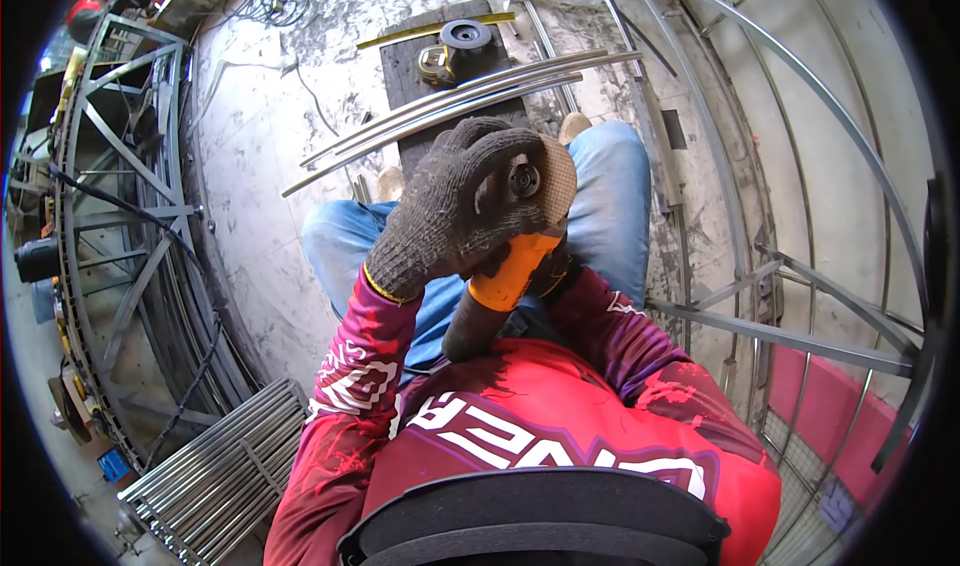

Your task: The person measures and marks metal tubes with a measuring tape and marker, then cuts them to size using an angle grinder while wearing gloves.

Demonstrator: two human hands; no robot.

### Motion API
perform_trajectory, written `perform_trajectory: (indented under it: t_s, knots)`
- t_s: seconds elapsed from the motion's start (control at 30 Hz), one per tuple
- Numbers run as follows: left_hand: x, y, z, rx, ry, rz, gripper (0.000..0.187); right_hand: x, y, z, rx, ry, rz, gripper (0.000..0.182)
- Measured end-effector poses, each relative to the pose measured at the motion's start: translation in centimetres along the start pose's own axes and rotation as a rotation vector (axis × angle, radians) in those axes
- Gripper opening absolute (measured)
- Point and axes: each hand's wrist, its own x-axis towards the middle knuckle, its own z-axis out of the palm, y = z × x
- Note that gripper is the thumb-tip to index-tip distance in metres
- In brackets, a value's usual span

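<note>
Over the jeans [612, 201], my left hand [450, 201] is curled round the disc [558, 181] of the orange grinder [513, 271], can't tell how my mostly hidden right hand [549, 278] grips, so I'd keep everything braced and the disc square.

Grinder: angle grinder [515, 274] before the torso [560, 416], between the knees [612, 171].
Board: board [408, 91] on the floor [250, 166] ahead, bearing tape measure [433, 66] and, just beside it, disc [465, 34].
Strip: strip [400, 36] across the board's far part.
Tubes: tubes [545, 76] across its nearer part.
Left: truss [128, 153]; row of bars [200, 491] nearer the torso.
Right: metal frame [800, 343].
Far left: cable [275, 1] on the floor.
</note>
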Motion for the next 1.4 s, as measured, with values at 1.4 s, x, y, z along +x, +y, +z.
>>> perform_trajectory:
  t_s: [1.4]
  knots:
    - [0.7, 2.4, -1.8, 0.293, 0.19, -0.018, 0.026, 0.8, -0.4, 2.3, 0.021, -0.272, -0.01, 0.054]
